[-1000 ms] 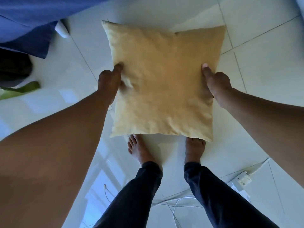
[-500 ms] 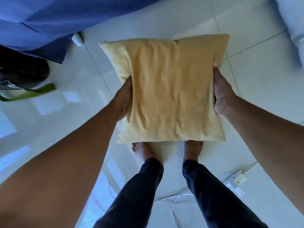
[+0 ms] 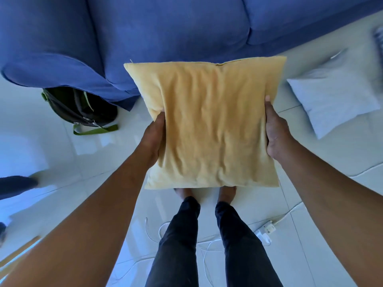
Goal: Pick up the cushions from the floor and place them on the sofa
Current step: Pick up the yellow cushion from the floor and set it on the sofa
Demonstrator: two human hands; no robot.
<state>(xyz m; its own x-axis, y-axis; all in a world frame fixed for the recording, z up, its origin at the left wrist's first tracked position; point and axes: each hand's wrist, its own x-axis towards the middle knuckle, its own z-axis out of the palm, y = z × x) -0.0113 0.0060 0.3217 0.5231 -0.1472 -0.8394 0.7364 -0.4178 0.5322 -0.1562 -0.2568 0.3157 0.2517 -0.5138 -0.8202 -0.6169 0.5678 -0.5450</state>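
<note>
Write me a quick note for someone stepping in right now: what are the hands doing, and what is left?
Left hand and right hand: each grips a side of the yellow cushion, held up off the floor in front of the blue sofa.
Done: yellow cushion picked up.
Left: set it on the sofa, then fetch the white cushion lying on the floor to the right.

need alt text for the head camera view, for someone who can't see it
Seen from above, a person's left hand and right hand hold a yellow cushion by its sides, off the floor, in front of a blue sofa. A pale cushion lies on the white tiled floor to the right, a dark backpack by the sofa's left corner.
</note>
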